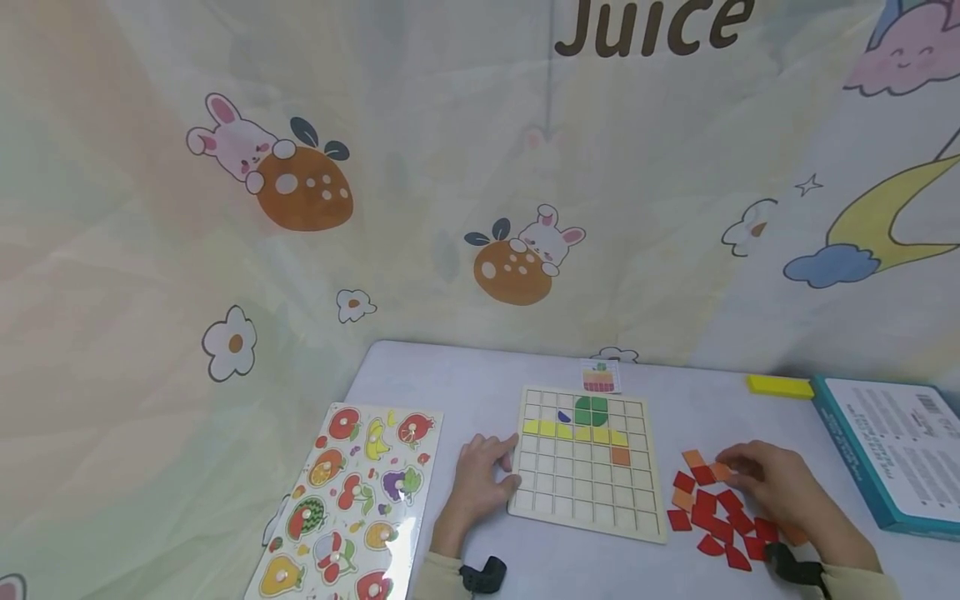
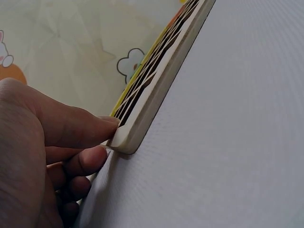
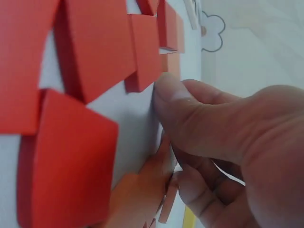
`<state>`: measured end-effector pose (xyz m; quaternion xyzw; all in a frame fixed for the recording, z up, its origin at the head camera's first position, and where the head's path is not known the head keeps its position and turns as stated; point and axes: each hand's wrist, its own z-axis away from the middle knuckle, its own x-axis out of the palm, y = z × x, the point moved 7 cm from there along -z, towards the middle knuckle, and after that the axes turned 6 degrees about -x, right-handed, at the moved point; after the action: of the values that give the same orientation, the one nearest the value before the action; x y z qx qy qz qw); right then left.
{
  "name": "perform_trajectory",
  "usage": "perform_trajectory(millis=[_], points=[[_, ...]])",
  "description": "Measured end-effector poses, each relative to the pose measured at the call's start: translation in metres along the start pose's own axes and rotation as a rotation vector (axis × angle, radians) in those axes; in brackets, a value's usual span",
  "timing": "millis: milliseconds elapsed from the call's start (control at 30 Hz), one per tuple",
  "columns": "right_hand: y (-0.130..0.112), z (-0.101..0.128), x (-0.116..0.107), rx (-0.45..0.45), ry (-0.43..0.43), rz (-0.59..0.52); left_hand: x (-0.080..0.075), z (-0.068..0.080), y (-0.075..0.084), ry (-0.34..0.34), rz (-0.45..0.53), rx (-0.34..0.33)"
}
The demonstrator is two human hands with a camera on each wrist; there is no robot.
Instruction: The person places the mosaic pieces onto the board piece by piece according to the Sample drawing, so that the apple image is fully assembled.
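- White, smooth-looking tabletop (image 1: 480, 398) carries a pale, wood-like grid board (image 1: 580, 484), with loose tiles to its right.
- Board: thin ribs frame square recesses; holding it still should keep its placed pieces aligned.
- Right hand (image 1: 776, 479): thumb and fingertips pinch an orange tile (image 1: 721, 472) at the pile's edge. Gripping it by the sides and lifting straight should spare its neighbours.
- Left hand (image 1: 477, 473): thumb and forefinger spread against the board's left edge, not clasping; light pressure looks enough.
- Red tiles (image 1: 703, 508): flat-faced, thick-sided, some square, some curved.
- Blue piece (image 1: 564, 417): tiny, rounded, in the grid.
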<state>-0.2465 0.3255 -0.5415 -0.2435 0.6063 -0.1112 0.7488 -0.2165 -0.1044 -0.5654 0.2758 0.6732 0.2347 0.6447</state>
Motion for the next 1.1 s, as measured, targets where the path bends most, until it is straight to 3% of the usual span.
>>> perform_trajectory(millis=[200,467,767,967,1100], points=[[0.003,0.001,0.003,0.046,0.017,0.013,0.0,0.0,-0.001,-0.006,-0.007,-0.003],[0.001,0.011,0.004,0.022,0.16,-0.004,0.0,0.0,0.0,0.004,-0.016,0.001],[-0.014,0.016,0.001,-0.025,0.256,-0.122,-0.001,0.001,0.002,0.007,-0.009,0.018],[-0.03,0.01,0.01,-0.026,0.197,-0.233,-0.001,0.0,0.002,0.005,-0.001,0.011],[-0.041,0.004,0.022,-0.03,0.158,-0.212,0.0,0.0,0.001,0.003,-0.005,0.0]])
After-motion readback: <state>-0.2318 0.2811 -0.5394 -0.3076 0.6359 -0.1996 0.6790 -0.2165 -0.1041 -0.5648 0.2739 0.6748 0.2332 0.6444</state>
